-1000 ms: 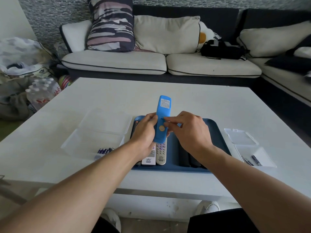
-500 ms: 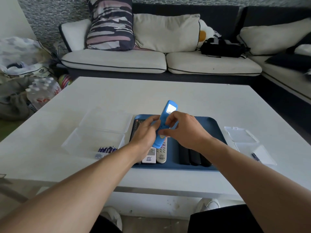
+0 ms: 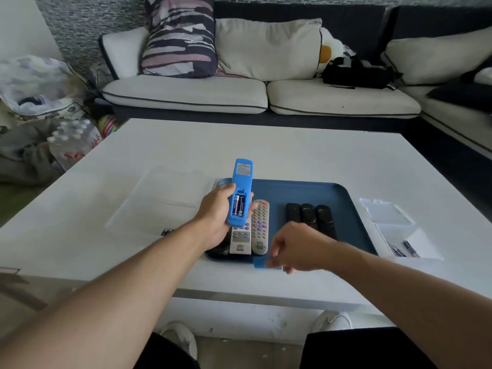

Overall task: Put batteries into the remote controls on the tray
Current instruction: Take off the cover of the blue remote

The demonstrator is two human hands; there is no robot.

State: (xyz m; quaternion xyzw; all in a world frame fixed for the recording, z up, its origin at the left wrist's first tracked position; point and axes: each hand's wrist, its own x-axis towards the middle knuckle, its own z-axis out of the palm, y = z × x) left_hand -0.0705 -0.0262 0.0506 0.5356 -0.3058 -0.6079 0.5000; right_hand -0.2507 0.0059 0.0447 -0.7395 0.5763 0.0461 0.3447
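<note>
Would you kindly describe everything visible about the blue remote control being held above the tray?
The blue plastic remote control is long and slim, held back side up, its far end tilted up and away. A pale printed label sits near its far end. Its battery compartment is uncovered, showing two dark cylindrical batteries side by side. The left hand grips its lower half, thumb on the left edge, fingertips on the right. It hangs above the dark blue tray, over the grey remotes.

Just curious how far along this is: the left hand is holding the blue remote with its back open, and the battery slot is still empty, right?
Not quite. The left hand does hold the blue remote with its back open, but the slot is not empty: the head view shows two batteries lying side by side in it.
</note>
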